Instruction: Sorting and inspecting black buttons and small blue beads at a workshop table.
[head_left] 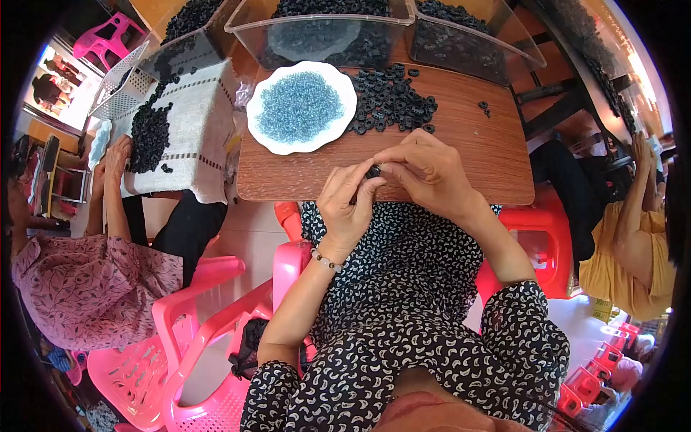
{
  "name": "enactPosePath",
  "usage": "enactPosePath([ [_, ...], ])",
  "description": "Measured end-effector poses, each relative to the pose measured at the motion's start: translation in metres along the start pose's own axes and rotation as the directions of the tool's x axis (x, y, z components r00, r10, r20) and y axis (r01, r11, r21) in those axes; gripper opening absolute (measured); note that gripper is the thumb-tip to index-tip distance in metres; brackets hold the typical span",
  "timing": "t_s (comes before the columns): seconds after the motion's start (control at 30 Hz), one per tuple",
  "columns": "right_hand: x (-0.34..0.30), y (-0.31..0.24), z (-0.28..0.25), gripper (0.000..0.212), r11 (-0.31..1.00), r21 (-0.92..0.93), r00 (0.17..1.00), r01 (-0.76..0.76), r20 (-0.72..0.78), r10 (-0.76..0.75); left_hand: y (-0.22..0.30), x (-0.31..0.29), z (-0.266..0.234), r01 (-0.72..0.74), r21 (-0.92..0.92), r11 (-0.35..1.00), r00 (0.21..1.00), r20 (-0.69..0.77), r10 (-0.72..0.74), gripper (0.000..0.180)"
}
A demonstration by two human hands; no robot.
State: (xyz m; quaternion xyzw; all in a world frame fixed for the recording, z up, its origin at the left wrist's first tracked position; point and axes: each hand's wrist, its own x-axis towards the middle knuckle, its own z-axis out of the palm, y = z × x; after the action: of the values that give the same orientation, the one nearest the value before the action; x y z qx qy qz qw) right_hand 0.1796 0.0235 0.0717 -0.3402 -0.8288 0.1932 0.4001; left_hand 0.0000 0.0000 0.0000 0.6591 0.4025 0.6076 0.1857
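Above the near edge of the brown wooden table, my left hand pinches a small black plastic part between thumb and forefinger. My right hand meets it from the other side, thumb and fingertips closed at the same part. Whether the right fingertips also hold a tiny piece cannot be seen. Beyond my hands, a white scalloped plate carries a heap of small translucent blue pieces. Just right of it lies a loose pile of similar black parts.
Clear plastic bins of black parts line the table's far side. A few stray parts lie at the right. Co-workers sit on both sides; the left one's hands are at a cloth-covered table. Pink chairs stand close by.
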Motion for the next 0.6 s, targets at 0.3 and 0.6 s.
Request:
enactPosePath([
  [0.3, -0.017, -0.011, 0.013, 0.053, 0.968, -0.221, 0.993, 0.119, 0.011, -0.120, -0.004, -0.007, 0.004, 0.069, -0.023, 0.997, 0.998, -0.007, -0.069, 0.029],
  [0.6, -0.023, 0.027, -0.027, 0.016, 0.943, -0.164, 0.953, -0.289, -0.146, 0.266, -0.004, -0.005, 0.005, 0.068, 0.063, 0.996, 0.995, 0.064, -0.072, 0.037],
])
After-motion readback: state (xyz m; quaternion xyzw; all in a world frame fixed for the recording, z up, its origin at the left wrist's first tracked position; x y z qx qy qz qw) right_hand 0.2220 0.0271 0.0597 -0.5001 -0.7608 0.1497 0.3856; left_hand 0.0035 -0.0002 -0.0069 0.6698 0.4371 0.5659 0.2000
